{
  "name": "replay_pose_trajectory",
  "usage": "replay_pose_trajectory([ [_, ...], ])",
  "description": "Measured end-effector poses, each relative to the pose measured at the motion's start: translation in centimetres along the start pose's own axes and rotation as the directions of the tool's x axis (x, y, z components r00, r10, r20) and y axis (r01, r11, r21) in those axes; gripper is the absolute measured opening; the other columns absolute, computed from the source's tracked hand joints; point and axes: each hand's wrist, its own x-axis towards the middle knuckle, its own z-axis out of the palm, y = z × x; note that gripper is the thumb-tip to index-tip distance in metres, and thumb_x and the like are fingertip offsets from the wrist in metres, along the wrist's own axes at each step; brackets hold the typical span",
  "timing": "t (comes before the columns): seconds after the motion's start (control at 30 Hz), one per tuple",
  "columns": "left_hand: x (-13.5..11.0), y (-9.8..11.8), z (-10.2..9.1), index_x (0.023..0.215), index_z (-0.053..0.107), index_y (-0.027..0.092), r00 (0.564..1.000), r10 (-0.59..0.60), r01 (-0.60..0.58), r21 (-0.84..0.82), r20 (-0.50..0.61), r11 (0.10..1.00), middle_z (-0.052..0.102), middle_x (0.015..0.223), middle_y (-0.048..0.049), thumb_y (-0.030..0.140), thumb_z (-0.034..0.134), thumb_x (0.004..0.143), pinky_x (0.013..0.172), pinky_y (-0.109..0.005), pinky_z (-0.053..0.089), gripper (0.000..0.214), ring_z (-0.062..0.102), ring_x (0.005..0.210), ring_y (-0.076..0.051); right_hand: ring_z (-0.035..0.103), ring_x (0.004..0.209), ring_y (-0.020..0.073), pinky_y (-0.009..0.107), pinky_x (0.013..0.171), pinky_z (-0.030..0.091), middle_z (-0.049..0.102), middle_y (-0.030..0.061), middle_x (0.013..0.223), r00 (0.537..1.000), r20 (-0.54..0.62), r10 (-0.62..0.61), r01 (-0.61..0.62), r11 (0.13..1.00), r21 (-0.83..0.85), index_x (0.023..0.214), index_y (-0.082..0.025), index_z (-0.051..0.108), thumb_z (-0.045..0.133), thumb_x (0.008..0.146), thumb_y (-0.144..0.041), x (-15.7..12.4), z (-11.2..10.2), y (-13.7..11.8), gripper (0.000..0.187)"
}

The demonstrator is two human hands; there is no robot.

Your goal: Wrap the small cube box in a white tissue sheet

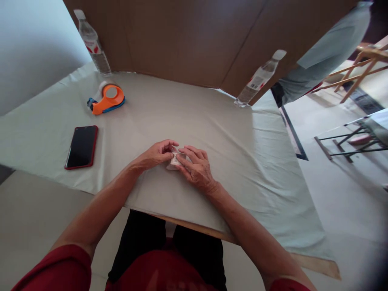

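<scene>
Near the front of the cloth-covered table, my two hands meet at a small whitish, flat, packet-like thing (175, 161). Its exact kind cannot be made out, since fingers cover much of it. My left hand (157, 154) holds its left side, thumb on the near side and forefinger curved above. From the right, my right hand (196, 165) has its fingers bent over the top of the thing, with the thumb at its near edge. A bit of clear, shiny material shows between the fingertips.
A red-cased phone (81, 146) lies left, below an orange tape dispenser (109, 99). Brown cardboard panels (188, 44) stand along the back, with a water bottle (93, 43) at left and another bottle (257, 83) at right. Behind the panel's right end is a person (327, 52).
</scene>
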Motion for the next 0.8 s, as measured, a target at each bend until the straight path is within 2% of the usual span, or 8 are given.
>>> replay_pose_trajectory([
  [0.13,0.0,0.1,0.0,0.121,0.058,0.015,1.0,-0.014,0.014,-0.008,-0.004,1.0,0.067,0.099,-0.0048,0.026,0.069,0.079,0.077,-0.026,0.046,0.045,0.061,0.084,-0.013,0.063,0.117,0.0244,0.042,0.096,0.046,0.07,0.0078,0.122,0.99,-0.141,-0.013,0.026,0.995,0.095,0.103,-0.025,0.068,0.062,0.095,-0.034,-0.4,-0.2,-0.3,0.014],
  [0.2,0.0,0.2,-0.1,0.122,0.058,0.015,1.0,-0.019,0.019,-0.014,-0.003,1.0,0.068,0.102,-0.0066,0.027,0.07,0.077,0.079,-0.028,0.048,0.048,0.062,0.087,-0.015,0.063,0.115,0.0245,0.044,0.098,0.047,0.068,0.009,0.122,0.968,-0.221,0.117,-0.067,0.972,0.225,0.101,-0.024,0.065,0.06,0.095,-0.037,-0.7,-0.5,-0.1,0.015],
  [0.27,-0.1,0.2,-0.3,0.125,0.058,0.015,1.0,-0.013,0.013,-0.007,-0.011,1.0,0.07,0.109,-0.0092,0.026,0.069,0.076,0.084,-0.031,0.048,0.051,0.064,0.094,-0.017,0.062,0.116,0.0253,0.046,0.099,0.048,0.066,0.0102,0.122,0.914,-0.244,0.324,-0.233,0.913,0.336,0.101,-0.024,0.061,0.056,0.096,-0.039,-1.0,-0.6,0.6,0.016],
  [0.33,-0.2,0.4,-0.5,0.126,0.059,0.015,0.998,0.002,-0.001,0.013,-0.061,1.0,0.07,0.115,-0.011,0.025,0.068,0.075,0.089,-0.034,0.048,0.053,0.065,0.101,-0.02,0.062,0.116,0.0261,0.046,0.096,0.05,0.065,0.0115,0.123,0.853,-0.209,0.479,-0.371,0.837,0.402,0.103,-0.024,0.059,0.054,0.095,-0.039,-1.2,-0.5,1.4,0.017],
  [0.4,-0.3,0.4,-0.9,0.126,0.061,0.015,0.99,0.019,-0.014,0.033,-0.141,0.999,0.071,0.116,-0.0114,0.025,0.067,0.074,0.092,-0.035,0.047,0.052,0.065,0.105,-0.021,0.063,0.115,0.0263,0.043,0.09,0.052,0.065,0.0131,0.125,0.827,-0.138,0.545,-0.439,0.779,0.447,0.106,-0.024,0.058,0.055,0.093,-0.04,-1.3,-0.3,2.0,0.022],
  [0.57,-0.1,0.1,-1.5,0.118,0.066,0.014,0.96,0.057,-0.05,0.033,-0.273,0.998,0.073,0.105,-0.01,0.031,0.069,0.073,0.086,-0.034,0.048,0.049,0.066,0.098,-0.021,0.064,0.114,0.0275,0.046,0.095,0.051,0.062,0.0139,0.132,0.882,0.043,0.47,-0.432,0.768,0.472,0.129,-0.025,0.054,0.058,0.091,-0.047,-1.2,-0.2,2.1,0.044],
  [0.67,-0.1,-0.1,-1.5,0.115,0.068,0.014,0.962,0.043,-0.036,0.033,-0.27,0.999,0.073,0.103,-0.01,0.032,0.07,0.071,0.082,-0.033,0.049,0.048,0.065,0.093,-0.02,0.06,0.122,0.03,0.051,0.102,0.048,0.057,0.0158,0.14,0.917,0.117,0.381,-0.391,0.807,0.443,0.141,-0.025,0.046,0.062,0.088,-0.054,-1.2,-0.2,1.8,0.062],
  [0.8,-0.5,0.2,-1.3,0.116,0.068,0.015,0.969,0.022,-0.005,0.068,-0.248,0.998,0.073,0.108,-0.0108,0.034,0.071,0.072,0.087,-0.035,0.048,0.048,0.065,0.096,-0.021,0.054,0.132,0.0335,0.055,0.108,0.043,0.052,0.0189,0.147,0.931,0.174,0.321,-0.364,0.844,0.394,0.15,-0.023,0.038,0.066,0.083,-0.063,-1.2,0.2,1.9,0.082],
])
